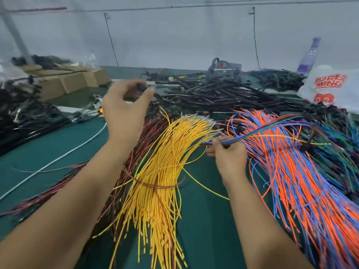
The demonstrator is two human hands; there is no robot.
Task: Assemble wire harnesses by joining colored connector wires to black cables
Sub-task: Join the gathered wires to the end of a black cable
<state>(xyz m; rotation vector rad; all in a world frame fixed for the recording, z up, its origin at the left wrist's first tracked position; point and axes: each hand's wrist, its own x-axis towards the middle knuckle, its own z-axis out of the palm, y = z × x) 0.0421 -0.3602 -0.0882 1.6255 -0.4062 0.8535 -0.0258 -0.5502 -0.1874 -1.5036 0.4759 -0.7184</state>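
Green matting covers the workbench (pixel 204 220), which runs back to a pale wall. Your right hand (pixel 229 156) sits just right of the yellow wire bundle (pixel 159 181), fingers curled and pinching a few thin colored wires (pixel 258 131), blue, green and one yellow, which trail off to the right over the orange and blue wire heap (pixel 303 181). Your left hand (pixel 124 109) is raised beyond the far end of the yellow bundle, thumb and fingers bent toward each other around something small and dark (pixel 140 87); motion blur hides whether they actually grip it, so that cannot be told. The yellow bundle lies in front of you, tied round its middle with a reddish band. Along its left side lies a bundle of dark red wires (pixel 124 183). Behind the yellow bundle, black cables (pixel 219 94) are piled across the bench. Farther left of it stand cardboard boxes (pixel 68 82), and a white cord (pixel 58 158) crosses the mat. Far to the right, past the black cables, sits a white bag with red lettering (pixel 330 84), a bottle (pixel 308 55) behind it.
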